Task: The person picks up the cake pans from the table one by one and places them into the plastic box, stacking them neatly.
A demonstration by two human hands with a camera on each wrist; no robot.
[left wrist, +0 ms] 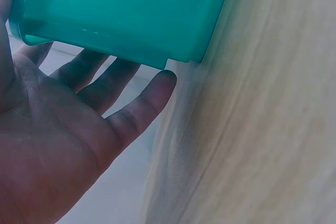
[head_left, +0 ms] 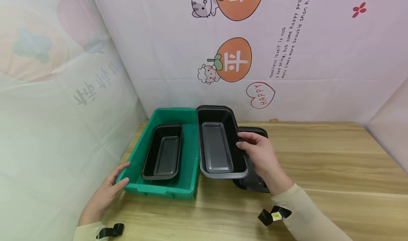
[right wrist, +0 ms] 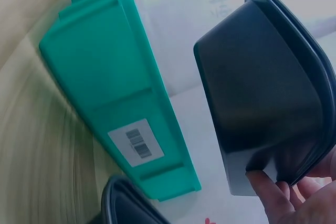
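My right hand (head_left: 259,154) grips a dark loaf pan (head_left: 217,147) by its right long side, thumb and fingertips at the rim. The pan is raised and tilted, its upper left corner overlapping the right rim of a green bin (head_left: 193,179) in the head view. Inside the bin lies another dark loaf pan (head_left: 167,156). My left hand (head_left: 106,189) rests at the bin's front left corner; in the left wrist view its fingers (left wrist: 142,111) stretch out beside the green wall. Partly hidden under my right hand, a further loaf pan (head_left: 251,181) sits on the table.
The wooden table (head_left: 334,163) reaches to the right of the pans. A printed white cloth (head_left: 172,57) hangs behind it and along the left side. A barcode label (right wrist: 136,142) is stuck on the bin's side. Black straps (head_left: 280,212) circle both wrists.
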